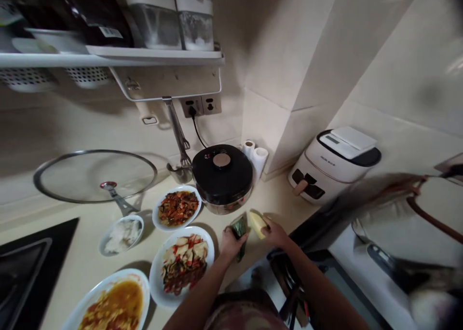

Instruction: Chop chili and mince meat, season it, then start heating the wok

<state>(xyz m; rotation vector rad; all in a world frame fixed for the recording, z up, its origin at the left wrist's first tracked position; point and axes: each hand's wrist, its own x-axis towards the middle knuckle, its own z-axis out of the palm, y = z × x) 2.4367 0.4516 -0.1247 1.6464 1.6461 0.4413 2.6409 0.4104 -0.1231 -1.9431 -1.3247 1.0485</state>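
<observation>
My left hand (231,243) is closed around a dark green, shiny piece (238,227) with a paler top end; its exact kind I cannot make out. In my right hand (276,233) is a pale yellow, oblong piece (257,224), gripped at its right side; its kind is unclear too. The two pieces are close together over the counter's front edge. Just behind them stands a round cooker (222,179) with a black lid. A plate of sliced meat and pale slices with red pepper (184,266) lies to the left of my left hand.
A plate of reddish food (177,207), a bowl of rice (122,235) and a dish of orange soupy food (115,305) stand left. A glass lid (96,176) leans on the wall. Paper rolls (259,161) and an air fryer (331,168) stand right. Utensils (177,132) hang overhead.
</observation>
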